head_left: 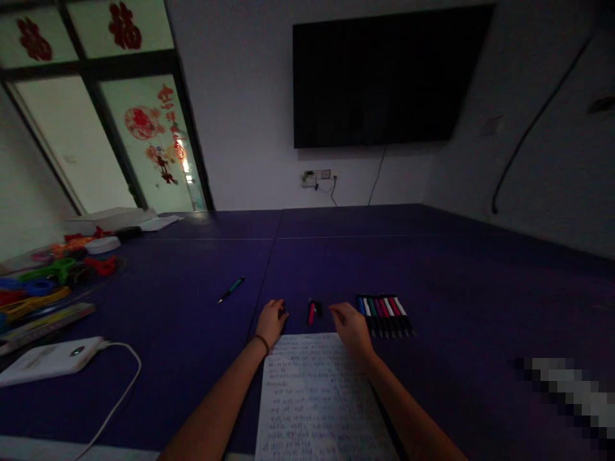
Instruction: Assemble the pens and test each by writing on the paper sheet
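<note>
A sheet of handwritten paper (317,403) lies on the dark blue table (456,288) in front of me. My left hand (271,322) rests at the paper's top left corner, fingers curled, with a small dark thing I cannot make out at its fingertips. My right hand (352,328) sits at the paper's top right corner, fingers bent in a loose pinch. Between the hands lies a short red and black pen (312,312). Just right of my right hand is a tidy row of several pens (385,314). A single green pen (231,289) lies farther left.
A white power bank (50,360) with a white cable (122,390) sits at the near left. Colourful tape rolls and rulers (43,282) crowd the far left edge, with white boxes (108,221) behind. A dark wall screen (384,80) hangs ahead.
</note>
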`<state>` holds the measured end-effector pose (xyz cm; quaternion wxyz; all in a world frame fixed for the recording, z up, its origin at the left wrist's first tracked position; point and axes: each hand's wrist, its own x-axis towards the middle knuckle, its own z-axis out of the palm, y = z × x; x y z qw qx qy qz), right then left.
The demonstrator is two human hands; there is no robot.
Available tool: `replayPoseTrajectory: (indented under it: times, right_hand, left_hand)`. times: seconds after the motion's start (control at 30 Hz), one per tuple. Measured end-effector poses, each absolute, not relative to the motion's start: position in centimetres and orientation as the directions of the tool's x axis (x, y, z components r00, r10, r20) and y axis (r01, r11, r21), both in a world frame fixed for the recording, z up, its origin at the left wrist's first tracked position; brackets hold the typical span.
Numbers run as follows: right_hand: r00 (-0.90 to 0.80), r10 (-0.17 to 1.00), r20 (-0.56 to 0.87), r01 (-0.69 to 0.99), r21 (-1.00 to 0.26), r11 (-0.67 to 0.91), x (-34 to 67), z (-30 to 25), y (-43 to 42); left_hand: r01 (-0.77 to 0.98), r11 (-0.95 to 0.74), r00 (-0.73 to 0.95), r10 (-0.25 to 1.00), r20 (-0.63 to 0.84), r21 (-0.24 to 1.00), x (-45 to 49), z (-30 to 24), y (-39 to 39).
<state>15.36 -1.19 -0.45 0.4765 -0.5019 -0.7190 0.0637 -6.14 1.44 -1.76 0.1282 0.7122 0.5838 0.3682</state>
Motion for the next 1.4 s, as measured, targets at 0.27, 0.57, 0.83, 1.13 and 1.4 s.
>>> replayPoseTrajectory:
  times: [0.27,0.57,0.83,1.13,1.4]
  right_hand:
    - [-0.156,0.787,0.597,0.682,-0.511,0.524,14.6,-1.1,-0.7]
    - [-0.281,0.761,0.584,0.668,-0.450,0.592,14.2,-2.1,-0.3]
    - [-0.366,0.782,0.505,0.715,-0.385,0.584,13.9,-2.3,-0.5]
    - [-0.371,0.795,0.480,0.767,-0.324,0.554,13.8,-2.5,-0.5]
    - [-0.338,0.776,0.533,0.735,-0.365,0.571,13.9,-2.0,-0.6]
  left_hand:
    - [0.794,-0.316,0.146,0.928,0.342,0.519,-6.1,-1.6,1.3]
    - [0.634,-0.500,0.338,0.866,0.369,0.590,-5.4,-1.0,0.5]
    - [0.617,-0.468,0.273,0.881,0.387,0.633,-5.2,-0.7,0.1]
    - [0.623,-0.570,0.417,0.821,0.390,0.536,-5.0,-0.5,0.0]
    - [0.614,-0.569,0.427,0.822,0.376,0.547,-4.9,-0.3,-0.2]
